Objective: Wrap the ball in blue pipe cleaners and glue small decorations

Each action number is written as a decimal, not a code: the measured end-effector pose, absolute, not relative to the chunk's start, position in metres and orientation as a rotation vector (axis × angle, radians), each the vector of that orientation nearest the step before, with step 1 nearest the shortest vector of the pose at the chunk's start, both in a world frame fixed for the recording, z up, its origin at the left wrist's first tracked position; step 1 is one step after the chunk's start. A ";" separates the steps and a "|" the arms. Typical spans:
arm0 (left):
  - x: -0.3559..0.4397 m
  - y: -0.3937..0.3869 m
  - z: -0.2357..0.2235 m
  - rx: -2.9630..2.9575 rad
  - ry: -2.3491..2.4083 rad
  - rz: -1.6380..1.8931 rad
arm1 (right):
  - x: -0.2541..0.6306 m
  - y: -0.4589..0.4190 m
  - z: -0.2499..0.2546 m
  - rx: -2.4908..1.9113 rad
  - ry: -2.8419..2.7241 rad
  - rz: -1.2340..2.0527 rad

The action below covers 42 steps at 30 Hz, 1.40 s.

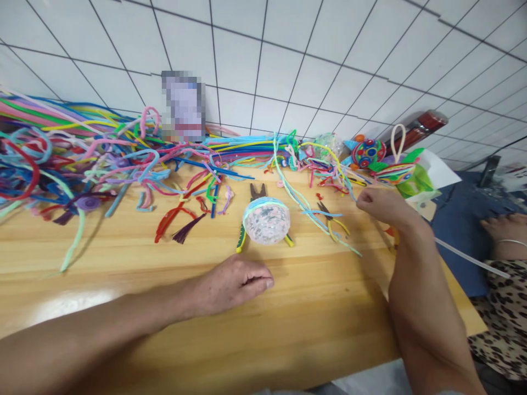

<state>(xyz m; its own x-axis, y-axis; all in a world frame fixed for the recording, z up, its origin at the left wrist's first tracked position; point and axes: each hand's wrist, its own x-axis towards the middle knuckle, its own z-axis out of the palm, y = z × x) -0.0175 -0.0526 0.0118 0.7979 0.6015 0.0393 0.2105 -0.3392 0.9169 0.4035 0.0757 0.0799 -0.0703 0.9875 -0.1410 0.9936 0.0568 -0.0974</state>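
Note:
My left hand (234,282) lies on the table in a loose fist, with nothing visible in it. Just beyond it sits a clear, speckled dome (267,224) wrapped at the top in light blue and pale green pipe cleaners. The dome partly covers pliers with green and yellow handles (241,239). On the right, my right hand (385,204) is closed, fingers curled; what it holds, if anything, is hidden. The end of a light blue pipe cleaner (351,190) comes close to its fingertips. Small yellow-handled pliers (330,217) lie to its left, crossed by pale strands.
A tangled heap of coloured pipe cleaners (111,164) runs along the tiled wall. A phone-like blurred object (183,107) leans there. Colourful ornaments (368,152) and a red-brown roll (424,129) are at the back right. Another person's arm (510,241) shows at the right edge.

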 end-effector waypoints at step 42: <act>-0.016 -0.053 0.008 2.104 0.569 0.531 | 0.333 0.065 0.076 2.114 2.762 -0.530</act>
